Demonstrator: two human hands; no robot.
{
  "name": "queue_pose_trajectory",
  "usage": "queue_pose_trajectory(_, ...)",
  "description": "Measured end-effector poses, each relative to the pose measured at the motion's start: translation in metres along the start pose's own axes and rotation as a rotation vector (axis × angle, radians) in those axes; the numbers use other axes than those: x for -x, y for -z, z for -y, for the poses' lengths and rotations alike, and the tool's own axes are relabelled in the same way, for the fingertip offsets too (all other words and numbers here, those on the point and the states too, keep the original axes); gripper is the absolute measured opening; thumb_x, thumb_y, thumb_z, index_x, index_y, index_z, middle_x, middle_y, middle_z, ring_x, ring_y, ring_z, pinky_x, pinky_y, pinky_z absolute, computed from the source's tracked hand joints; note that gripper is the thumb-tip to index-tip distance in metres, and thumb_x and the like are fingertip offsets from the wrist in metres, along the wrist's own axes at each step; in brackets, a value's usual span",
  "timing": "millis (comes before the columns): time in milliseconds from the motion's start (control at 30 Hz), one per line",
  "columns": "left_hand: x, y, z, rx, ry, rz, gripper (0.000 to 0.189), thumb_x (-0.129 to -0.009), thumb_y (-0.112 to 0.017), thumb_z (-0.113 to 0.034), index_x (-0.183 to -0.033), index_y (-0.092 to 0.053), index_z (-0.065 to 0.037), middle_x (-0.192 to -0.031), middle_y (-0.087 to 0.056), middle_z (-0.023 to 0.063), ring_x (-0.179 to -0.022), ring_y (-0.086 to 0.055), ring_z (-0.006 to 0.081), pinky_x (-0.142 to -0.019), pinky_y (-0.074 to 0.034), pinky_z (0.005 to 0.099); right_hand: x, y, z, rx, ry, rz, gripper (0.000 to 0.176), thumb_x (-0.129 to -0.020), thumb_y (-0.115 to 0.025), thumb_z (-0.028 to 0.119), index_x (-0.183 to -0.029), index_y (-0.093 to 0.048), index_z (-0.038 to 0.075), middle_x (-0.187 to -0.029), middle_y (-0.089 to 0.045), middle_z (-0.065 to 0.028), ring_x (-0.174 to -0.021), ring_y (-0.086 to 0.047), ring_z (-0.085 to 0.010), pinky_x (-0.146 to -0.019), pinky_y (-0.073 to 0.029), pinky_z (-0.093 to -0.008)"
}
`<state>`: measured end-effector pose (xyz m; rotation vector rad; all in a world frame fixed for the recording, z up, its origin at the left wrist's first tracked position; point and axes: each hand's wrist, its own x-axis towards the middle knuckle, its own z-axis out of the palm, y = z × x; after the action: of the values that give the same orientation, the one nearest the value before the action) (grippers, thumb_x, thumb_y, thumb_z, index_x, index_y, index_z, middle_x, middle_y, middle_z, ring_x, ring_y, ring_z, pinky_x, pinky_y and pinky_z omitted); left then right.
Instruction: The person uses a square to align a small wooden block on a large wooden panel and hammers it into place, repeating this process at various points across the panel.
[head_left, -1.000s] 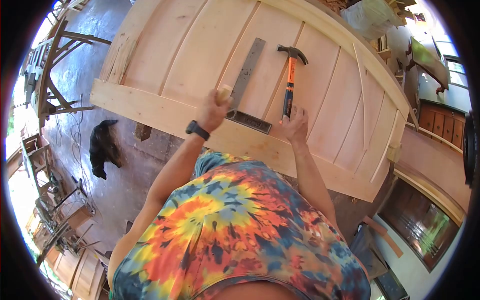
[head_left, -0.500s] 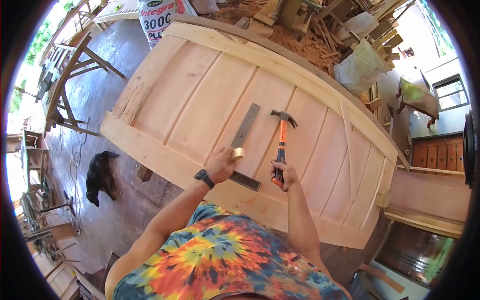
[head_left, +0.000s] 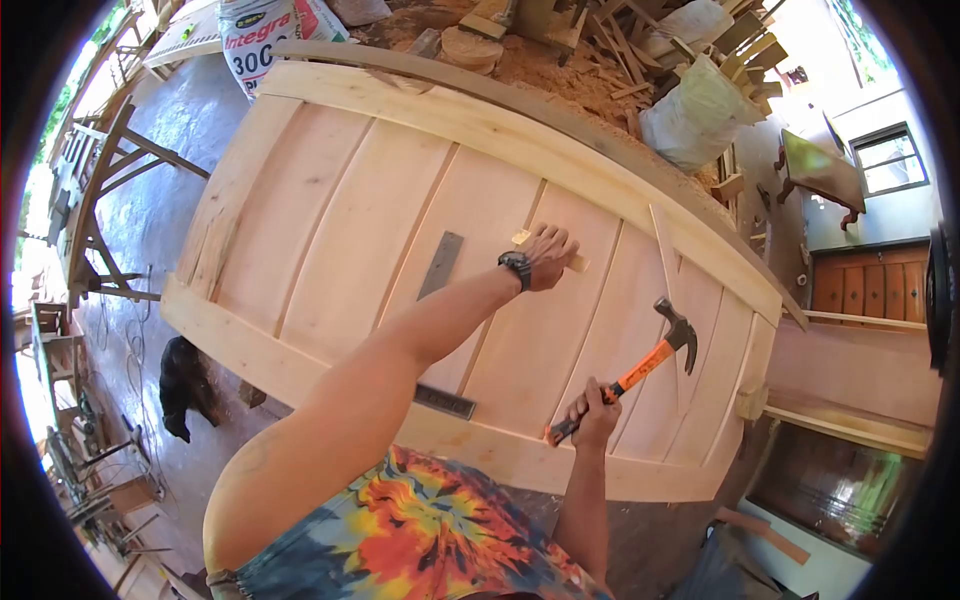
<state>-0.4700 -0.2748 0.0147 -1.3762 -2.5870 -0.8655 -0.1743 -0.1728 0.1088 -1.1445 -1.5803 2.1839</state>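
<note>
My left hand [head_left: 549, 258], with a watch at the wrist, is closed over a small wood block [head_left: 577, 263] above the middle of a panelled wooden door [head_left: 325, 180]. The block's ends show on both sides of the hand. My right hand [head_left: 594, 414] grips the orange and black handle of a claw hammer [head_left: 642, 367], its head up and to the right over the door's right part. A metal framing square [head_left: 441, 262] lies flat on the door; my left forearm hides its middle, and its short leg shows near the front rail.
A thin wood strip [head_left: 667, 250] lies on the door's right side. Beyond the back edge are wood shavings [head_left: 550, 85], offcuts and a white sack [head_left: 700, 115]. A black dog [head_left: 183, 385] lies on the floor at left, near a wooden trestle [head_left: 100, 200].
My left hand has moved right and farther up the door with the wood block, away from the framing square. My right hand has shifted lower and right, tilting the hammer rightward.
</note>
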Motion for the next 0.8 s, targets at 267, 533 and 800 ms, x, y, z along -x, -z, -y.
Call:
queue_pose_trajectory(267,-0.107,-0.028,0.069,0.012,-0.019,-0.051,0.031,-0.073,-0.064,-0.009,-0.102,-0.059,-0.003,-0.103,-0.063,0.017,-0.107,-0.057,0.0353,-0.098,-0.041,0.0464,-0.043,0.012,-0.004,0.128,-0.055,-0.057,0.02,-0.096,-0.069,0.013,-0.085,-0.053,0.006,-0.057,-0.047,-0.0018,-0.043,-0.045,-0.0122,-0.04,-0.042,-0.0291)
queue_pose_trajectory(533,-0.113,-0.043,0.08,-0.128,-0.016,-0.335,0.03,-0.082,-0.071,-0.026,-0.1,-0.065,-0.003,-0.115,-0.065,0.0193,-0.115,-0.056,0.0388,-0.106,-0.04,0.0512,-0.11,-0.054,0.017,0.246,0.071,-0.074,0.016,-0.093,-0.069,0.007,-0.1,-0.055,0.002,-0.063,-0.05,-0.0013,-0.044,-0.049,-0.011,-0.04,-0.041,-0.0269)
queue_pose_trajectory(800,-0.116,-0.05,0.079,-0.161,0.053,-0.305,0.033,-0.089,-0.057,-0.016,-0.116,-0.063,0.001,-0.117,-0.064,0.0214,-0.117,-0.059,0.0404,-0.108,-0.042,0.0498,-0.176,-0.076,0.026,0.115,-0.006,-0.108,0.022,-0.093,-0.069,0.01,-0.106,-0.052,0.003,-0.062,-0.049,-0.0016,-0.042,-0.046,-0.0112,-0.038,-0.039,-0.0282)
